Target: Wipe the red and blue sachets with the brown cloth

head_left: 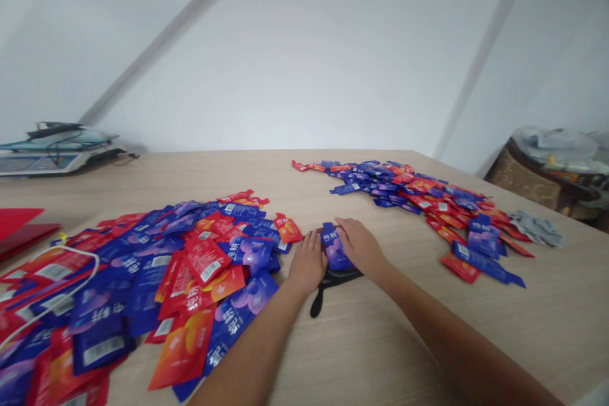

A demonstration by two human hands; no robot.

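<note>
A blue packet (337, 250) with white lettering and purple round shapes lies between my two hands near the middle of the table. My left hand (307, 263) is closed at its left edge, thumb against the packet. On the other side, my right hand (364, 248) grips the upper right edge, its fingers bent over it. Beneath the packet sits a flat black item (343, 277), mostly covered, with a short black tab sticking out toward me; its kind I cannot make out.
Mixed red and blue packets (204, 260) spread over the left side. Another packet heap (394, 184) runs along the right, with grey gloves or cloth (537, 228) beside it. A scale (57, 155) stands at the back left. A white cord loop (95, 260) lies on the left heap.
</note>
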